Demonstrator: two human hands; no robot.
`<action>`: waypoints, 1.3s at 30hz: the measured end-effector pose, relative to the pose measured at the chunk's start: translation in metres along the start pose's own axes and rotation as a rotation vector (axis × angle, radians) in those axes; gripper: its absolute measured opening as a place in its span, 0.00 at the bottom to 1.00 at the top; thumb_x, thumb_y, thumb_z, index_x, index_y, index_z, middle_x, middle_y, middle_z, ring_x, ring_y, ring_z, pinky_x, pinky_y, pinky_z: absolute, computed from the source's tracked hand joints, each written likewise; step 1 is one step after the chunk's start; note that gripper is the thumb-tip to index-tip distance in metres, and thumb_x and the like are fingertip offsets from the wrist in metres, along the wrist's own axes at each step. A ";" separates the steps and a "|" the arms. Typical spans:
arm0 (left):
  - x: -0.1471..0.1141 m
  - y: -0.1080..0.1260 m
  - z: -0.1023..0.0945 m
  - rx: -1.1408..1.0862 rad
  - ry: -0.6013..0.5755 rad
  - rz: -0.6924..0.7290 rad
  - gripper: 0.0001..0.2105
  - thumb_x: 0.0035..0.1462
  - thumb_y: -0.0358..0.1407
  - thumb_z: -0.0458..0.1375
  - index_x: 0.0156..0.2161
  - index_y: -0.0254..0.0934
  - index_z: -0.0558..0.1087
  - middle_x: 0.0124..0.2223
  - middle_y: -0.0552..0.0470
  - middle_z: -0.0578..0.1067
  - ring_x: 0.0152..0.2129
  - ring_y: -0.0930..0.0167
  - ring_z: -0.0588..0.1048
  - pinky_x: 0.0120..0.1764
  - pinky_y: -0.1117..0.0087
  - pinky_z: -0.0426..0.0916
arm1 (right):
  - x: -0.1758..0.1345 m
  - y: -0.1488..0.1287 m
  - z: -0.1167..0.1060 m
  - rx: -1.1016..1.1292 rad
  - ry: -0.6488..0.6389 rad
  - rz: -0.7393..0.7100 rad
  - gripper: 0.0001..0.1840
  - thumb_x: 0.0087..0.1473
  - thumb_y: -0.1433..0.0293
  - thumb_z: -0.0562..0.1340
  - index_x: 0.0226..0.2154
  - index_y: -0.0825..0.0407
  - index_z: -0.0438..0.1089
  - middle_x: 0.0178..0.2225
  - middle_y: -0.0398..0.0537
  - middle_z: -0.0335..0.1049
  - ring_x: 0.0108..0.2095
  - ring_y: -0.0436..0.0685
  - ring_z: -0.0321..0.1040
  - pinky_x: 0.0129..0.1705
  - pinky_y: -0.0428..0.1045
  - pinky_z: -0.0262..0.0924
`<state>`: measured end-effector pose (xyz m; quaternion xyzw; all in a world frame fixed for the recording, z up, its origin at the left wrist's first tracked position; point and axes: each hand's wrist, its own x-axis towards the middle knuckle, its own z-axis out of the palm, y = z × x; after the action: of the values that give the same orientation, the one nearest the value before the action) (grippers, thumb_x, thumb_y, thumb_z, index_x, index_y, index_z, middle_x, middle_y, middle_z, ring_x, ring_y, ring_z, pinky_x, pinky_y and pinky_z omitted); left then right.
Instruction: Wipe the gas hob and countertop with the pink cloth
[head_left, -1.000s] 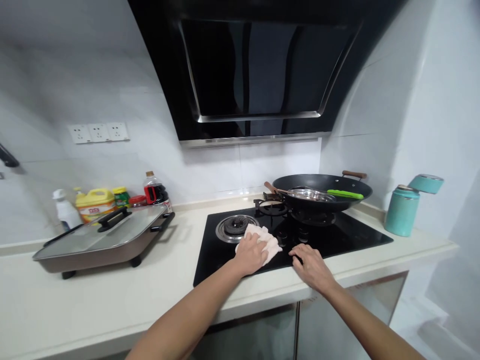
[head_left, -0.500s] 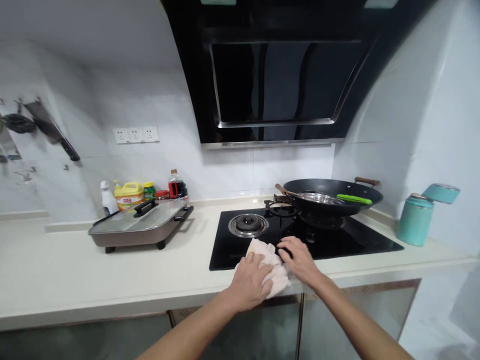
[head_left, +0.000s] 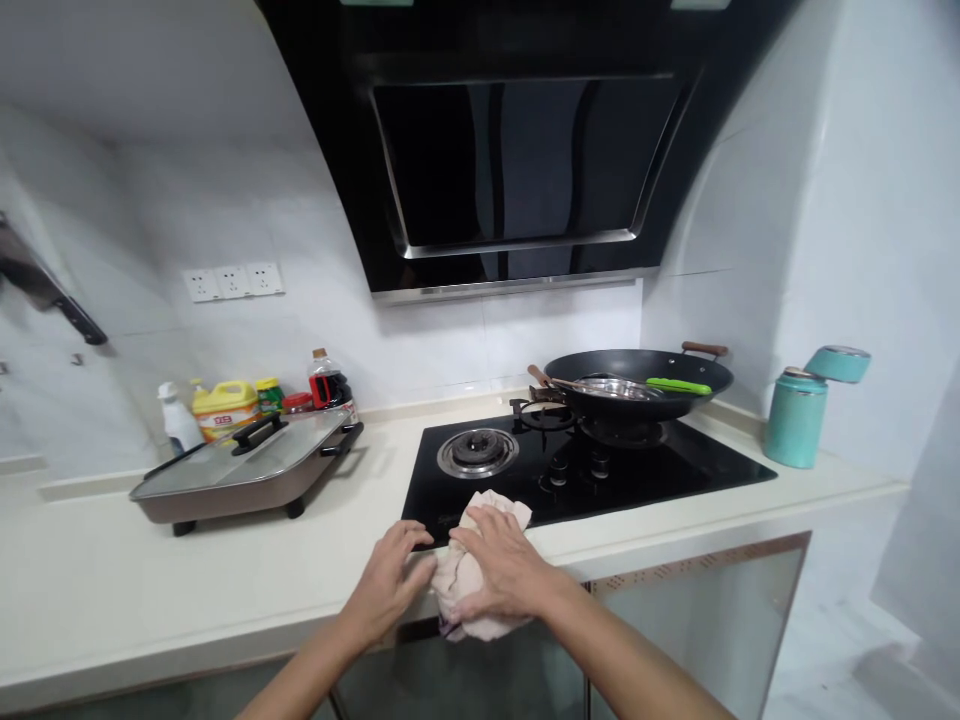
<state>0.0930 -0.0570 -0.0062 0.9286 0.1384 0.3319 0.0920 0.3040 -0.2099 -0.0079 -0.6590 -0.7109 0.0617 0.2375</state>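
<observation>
My right hand (head_left: 508, 565) is on a crumpled pale cloth (head_left: 456, 578), its fingers bent over the cloth and the thumb low on it. The cloth lies across the front edge of the black gas stove (head_left: 442, 498) and hangs over the counter's front edge. Just left of the cloth, my left hand (head_left: 384, 578) rests at the counter edge with fingers curved and apart, fingertips near the stove's front left corner. It holds nothing that I can see. Behind the hands are the bare left burner (head_left: 478, 453) and two control knobs (head_left: 559, 470).
On the right burner sits a black wok (head_left: 637, 365) with a metal lid and a green-handled tool in it. A turquoise flask (head_left: 796, 420) stands right of it. An electric pan (head_left: 247, 480) and several bottles are at left. The range hood (head_left: 510, 170) overhangs the stove.
The cloth has passed from under my left hand to my right hand. My left hand has moved off it to the left. The view has shifted a little to the right.
</observation>
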 end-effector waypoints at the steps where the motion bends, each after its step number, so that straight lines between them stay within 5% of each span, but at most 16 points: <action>1: 0.003 -0.004 -0.003 0.048 -0.011 -0.003 0.13 0.67 0.46 0.55 0.47 0.43 0.77 0.53 0.44 0.77 0.52 0.60 0.76 0.55 0.55 0.74 | 0.000 0.003 0.000 -0.004 0.011 -0.008 0.60 0.44 0.35 0.70 0.71 0.43 0.56 0.75 0.61 0.44 0.73 0.76 0.40 0.72 0.70 0.35; 6: 0.003 -0.022 -0.009 0.227 -0.082 -0.032 0.17 0.67 0.50 0.54 0.51 0.43 0.77 0.54 0.45 0.78 0.51 0.59 0.77 0.53 0.55 0.73 | -0.022 0.039 -0.021 0.032 0.103 0.057 0.50 0.47 0.40 0.70 0.67 0.40 0.63 0.73 0.54 0.51 0.72 0.74 0.46 0.72 0.68 0.41; 12: -0.004 -0.035 -0.014 0.255 -0.176 -0.080 0.19 0.69 0.50 0.51 0.54 0.44 0.76 0.55 0.45 0.76 0.51 0.61 0.77 0.53 0.56 0.73 | -0.091 0.128 -0.065 -0.051 0.275 0.252 0.37 0.56 0.55 0.63 0.66 0.44 0.64 0.72 0.51 0.56 0.72 0.67 0.50 0.71 0.64 0.46; 18: 0.000 -0.034 -0.014 0.281 -0.199 -0.072 0.19 0.69 0.50 0.51 0.54 0.44 0.75 0.54 0.46 0.76 0.50 0.62 0.77 0.52 0.58 0.74 | -0.148 0.219 -0.101 -0.274 0.472 0.541 0.44 0.51 0.59 0.62 0.67 0.59 0.61 0.69 0.67 0.58 0.67 0.71 0.58 0.67 0.64 0.55; 21: -0.001 -0.032 -0.013 0.291 -0.172 -0.078 0.18 0.68 0.50 0.52 0.54 0.45 0.76 0.54 0.46 0.76 0.50 0.62 0.77 0.52 0.59 0.74 | -0.166 0.253 -0.122 -0.427 0.483 0.784 0.39 0.50 0.53 0.64 0.62 0.53 0.70 0.62 0.69 0.64 0.60 0.81 0.63 0.58 0.75 0.59; 23: -0.003 -0.031 -0.012 0.290 -0.163 -0.080 0.18 0.67 0.49 0.53 0.54 0.45 0.76 0.55 0.47 0.77 0.50 0.62 0.77 0.52 0.60 0.74 | -0.173 0.267 -0.134 -0.454 0.424 0.818 0.35 0.52 0.54 0.63 0.61 0.46 0.72 0.55 0.65 0.70 0.53 0.80 0.68 0.53 0.75 0.61; 30: -0.002 -0.027 -0.012 0.293 -0.153 -0.098 0.18 0.66 0.49 0.53 0.53 0.45 0.77 0.54 0.47 0.77 0.49 0.62 0.77 0.51 0.60 0.74 | -0.139 0.278 -0.145 -0.066 0.289 0.340 0.36 0.51 0.72 0.54 0.62 0.46 0.71 0.66 0.49 0.67 0.66 0.61 0.63 0.68 0.58 0.55; 39: -0.002 -0.022 -0.015 0.353 -0.149 -0.082 0.16 0.65 0.47 0.55 0.53 0.47 0.76 0.54 0.49 0.77 0.48 0.63 0.78 0.50 0.64 0.74 | -0.031 0.296 -0.151 0.063 0.234 0.291 0.36 0.48 0.77 0.53 0.57 0.39 0.75 0.61 0.38 0.73 0.63 0.56 0.68 0.68 0.56 0.57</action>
<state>0.0779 -0.0355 -0.0021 0.9459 0.2251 0.2286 -0.0490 0.6362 -0.2373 -0.0019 -0.7497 -0.5736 0.0406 0.3275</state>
